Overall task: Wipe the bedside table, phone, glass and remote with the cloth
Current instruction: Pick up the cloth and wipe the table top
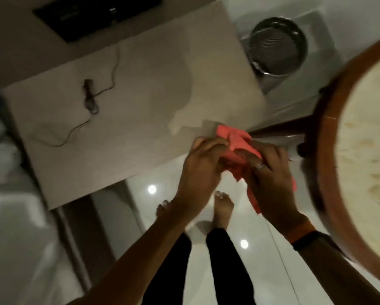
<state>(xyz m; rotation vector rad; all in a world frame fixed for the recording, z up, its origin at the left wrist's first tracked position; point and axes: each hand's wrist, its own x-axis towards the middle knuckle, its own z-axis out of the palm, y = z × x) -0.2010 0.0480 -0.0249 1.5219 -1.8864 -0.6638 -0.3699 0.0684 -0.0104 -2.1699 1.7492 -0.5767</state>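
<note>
while both hands bunch it, the cloth [239,146] trails downward.

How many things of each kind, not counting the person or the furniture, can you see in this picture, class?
Pink cloth: 1, held in both hands, left and right
Cable on the table top: 1
Metal bin on the floor: 1
Black panel on the wall: 1
Total: 4
</note>
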